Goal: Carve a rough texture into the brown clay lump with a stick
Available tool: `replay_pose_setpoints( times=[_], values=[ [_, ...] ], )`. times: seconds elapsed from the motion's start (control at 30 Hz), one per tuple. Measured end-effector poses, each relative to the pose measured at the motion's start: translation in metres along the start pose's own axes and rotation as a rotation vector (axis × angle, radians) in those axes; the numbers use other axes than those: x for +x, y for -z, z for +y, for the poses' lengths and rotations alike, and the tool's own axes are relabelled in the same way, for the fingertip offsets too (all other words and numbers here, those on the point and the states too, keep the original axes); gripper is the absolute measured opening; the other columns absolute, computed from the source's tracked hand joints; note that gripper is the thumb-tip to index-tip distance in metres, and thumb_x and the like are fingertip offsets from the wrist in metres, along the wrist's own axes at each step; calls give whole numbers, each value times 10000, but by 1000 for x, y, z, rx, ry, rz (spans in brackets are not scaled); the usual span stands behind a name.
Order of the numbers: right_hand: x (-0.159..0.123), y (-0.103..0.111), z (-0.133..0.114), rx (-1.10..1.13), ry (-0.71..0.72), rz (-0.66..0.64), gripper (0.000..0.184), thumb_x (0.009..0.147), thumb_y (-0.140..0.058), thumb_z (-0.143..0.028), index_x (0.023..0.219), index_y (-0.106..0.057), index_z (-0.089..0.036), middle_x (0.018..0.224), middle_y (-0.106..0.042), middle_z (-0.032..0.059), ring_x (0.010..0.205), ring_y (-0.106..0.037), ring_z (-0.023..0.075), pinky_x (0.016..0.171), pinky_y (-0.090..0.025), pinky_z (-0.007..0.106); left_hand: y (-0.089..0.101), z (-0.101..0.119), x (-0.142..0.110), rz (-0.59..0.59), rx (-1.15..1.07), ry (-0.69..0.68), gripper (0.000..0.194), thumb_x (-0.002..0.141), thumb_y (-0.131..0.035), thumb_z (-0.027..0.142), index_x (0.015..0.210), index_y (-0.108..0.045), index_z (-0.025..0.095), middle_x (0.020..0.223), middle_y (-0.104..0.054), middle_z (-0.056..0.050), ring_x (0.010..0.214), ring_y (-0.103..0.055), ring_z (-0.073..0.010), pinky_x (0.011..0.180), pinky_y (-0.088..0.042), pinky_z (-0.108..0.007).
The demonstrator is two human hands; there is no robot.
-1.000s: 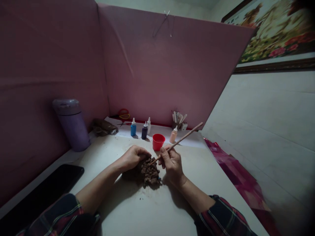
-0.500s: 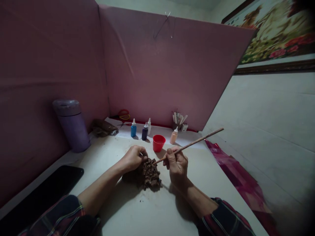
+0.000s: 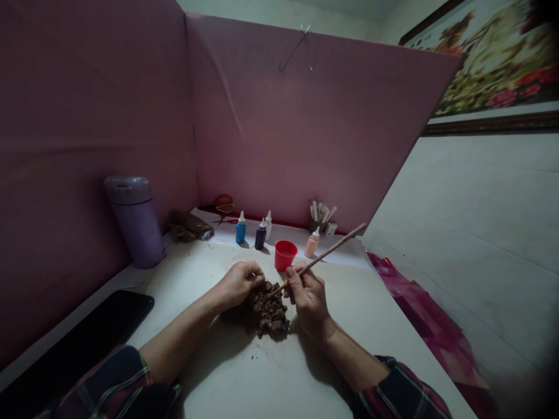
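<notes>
A lumpy, rough mass of brown clay (image 3: 271, 314) sits on the white tabletop, with a small speck of blue at its right edge. My left hand (image 3: 241, 283) rests against its upper left side, fingers curled onto the clay; the fingertips are partly hidden. In my right hand (image 3: 309, 299) is a thin wooden stick (image 3: 336, 244), pinched between thumb and fingers like a pen. The stick's lower tip touches the top of the clay, and its other end points up to the right. Just beyond the clay stands a red cup (image 3: 285, 256).
Small bottles, blue (image 3: 240, 228), dark (image 3: 261, 236), white (image 3: 268, 226) and peach (image 3: 311, 243), stand behind. Farther back are scissors (image 3: 225, 208) and a tool holder (image 3: 321, 218). Left lie a brown bag (image 3: 190, 226), purple tumbler (image 3: 137, 227) and black device (image 3: 105, 326). Pink film (image 3: 419, 308) lies right.
The stick first drew back to the right with my right hand, then returned so its tip meets the clay again. My left hand stays at the clay. The view has shifted slightly.
</notes>
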State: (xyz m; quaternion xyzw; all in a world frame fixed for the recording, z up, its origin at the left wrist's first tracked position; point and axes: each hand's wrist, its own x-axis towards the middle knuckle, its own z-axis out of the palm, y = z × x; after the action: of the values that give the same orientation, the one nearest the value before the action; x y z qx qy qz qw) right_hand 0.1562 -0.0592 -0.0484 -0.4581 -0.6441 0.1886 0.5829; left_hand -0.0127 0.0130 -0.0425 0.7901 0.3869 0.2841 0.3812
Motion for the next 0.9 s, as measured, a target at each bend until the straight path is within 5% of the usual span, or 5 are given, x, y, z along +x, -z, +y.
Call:
replay_pose_setpoints(
  times=[0.23,0.43,0.67,0.9],
  values=[
    [-3,0,-4,-111,123,-101,212,938,-486,-266,745,-528,-190,569,-532,-25,477,-502,106,484,-393,220,0,1,0,-59,-212,50,223,700,-586,349,703,-638,132,670,-601,-15,637,-515,-134,612,-402,-247],
    [1,11,-4,-60,73,189,259,963,-456,-323,739,-500,-202,493,-508,-52,412,-474,98,459,-390,214,-1,7,0,-88,-417,156,192,548,-700,274,646,-613,133,618,-612,-3,579,-524,-117,581,-395,-243],
    [11,17,6,-252,36,292,272,962,-445,-374,768,-514,-197,526,-545,-34,468,-537,121,521,-416,228,-2,11,-2,-33,-305,169,274,517,-692,188,773,-612,137,729,-650,-11,652,-564,-138,592,-430,-246],
    [18,11,24,-223,-97,210,317,955,-424,-437,776,-521,-195,531,-579,-8,445,-554,133,481,-423,227,1,14,-2,-147,-274,141,395,564,-647,191,947,-694,108,959,-724,-86,898,-636,-222,858,-473,-330]
  ],
)
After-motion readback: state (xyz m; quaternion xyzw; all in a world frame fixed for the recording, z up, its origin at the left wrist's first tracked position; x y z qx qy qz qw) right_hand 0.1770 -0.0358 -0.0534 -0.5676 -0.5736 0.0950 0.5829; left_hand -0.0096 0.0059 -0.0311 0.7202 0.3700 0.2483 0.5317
